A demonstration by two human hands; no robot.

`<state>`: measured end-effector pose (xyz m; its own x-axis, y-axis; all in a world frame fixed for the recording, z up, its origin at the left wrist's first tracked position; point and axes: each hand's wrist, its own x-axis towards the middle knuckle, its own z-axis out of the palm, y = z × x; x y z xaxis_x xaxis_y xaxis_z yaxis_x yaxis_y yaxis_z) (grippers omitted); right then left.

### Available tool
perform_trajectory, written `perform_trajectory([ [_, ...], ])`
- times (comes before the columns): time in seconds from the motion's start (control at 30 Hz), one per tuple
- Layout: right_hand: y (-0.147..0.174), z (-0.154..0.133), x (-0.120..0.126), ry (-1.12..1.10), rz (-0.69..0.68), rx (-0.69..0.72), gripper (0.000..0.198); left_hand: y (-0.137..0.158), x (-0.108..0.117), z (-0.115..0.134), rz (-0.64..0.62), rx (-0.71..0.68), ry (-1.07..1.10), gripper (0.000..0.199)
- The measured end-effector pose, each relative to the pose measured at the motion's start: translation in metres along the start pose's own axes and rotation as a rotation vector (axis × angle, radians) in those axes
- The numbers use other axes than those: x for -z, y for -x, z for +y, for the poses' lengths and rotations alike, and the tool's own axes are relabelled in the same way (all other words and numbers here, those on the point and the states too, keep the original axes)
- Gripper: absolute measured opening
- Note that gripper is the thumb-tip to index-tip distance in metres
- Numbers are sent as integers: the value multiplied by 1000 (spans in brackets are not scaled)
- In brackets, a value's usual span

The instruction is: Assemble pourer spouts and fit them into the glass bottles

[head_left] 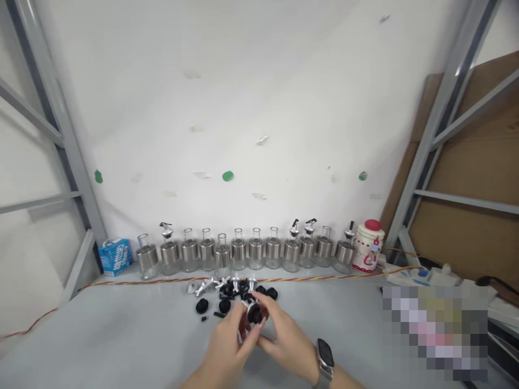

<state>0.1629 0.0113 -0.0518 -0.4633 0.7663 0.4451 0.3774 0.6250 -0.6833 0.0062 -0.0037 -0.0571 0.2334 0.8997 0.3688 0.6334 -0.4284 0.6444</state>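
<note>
"Black and silver, that stopper [254, 312]. Where exactly is it?"

"Between the person's 2 hands, over the grey table [121, 340], just on the near side of a cluster of loose parts."

"And how do the hands stand?"

"The left hand [227, 340] is curled, its fingertips gripping the stopper from the left. The right hand [286, 337] closes on it from the other side, and a watch [325, 354] sits on that wrist. The black end tilts toward the camera."

"What's in the cluster?"

"Silver spouts [205, 285] and small black pieces, partly overlapping. A round black cap [201, 306] lies at its left, and a 2nd cap [225, 306] is near the left hand."

"Behind that?"

"A red and yellow cord [304, 279], then 12 steel-banded glass bottles [238, 249] upright in a row along the white wall [284, 86]. 4 have pourers [166, 230] in their necks; 8 are unstoppered."

"And the row's ends?"

"A blue carton [115, 258] on the left, a red-lidded cream canister [367, 247] on the right."
</note>
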Motion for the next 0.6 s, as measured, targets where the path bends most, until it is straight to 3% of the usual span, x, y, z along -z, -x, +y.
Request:
perform_trajectory([
  [0.13,2,4,-3,72,-21,44,48,1,-2,1,-38,-101,-98,18],
  [0.27,3,8,-5,51,-17,52,53,2,-2,2,-37,-113,-109,17],
  [0.4,3,7,-6,10,82,-23,58,1,-3,-1,-15,-144,-103,12],
  [0.6,2,0,-5,175,69,8,40,-1,-4,-6,7,-191,-108,10],
])
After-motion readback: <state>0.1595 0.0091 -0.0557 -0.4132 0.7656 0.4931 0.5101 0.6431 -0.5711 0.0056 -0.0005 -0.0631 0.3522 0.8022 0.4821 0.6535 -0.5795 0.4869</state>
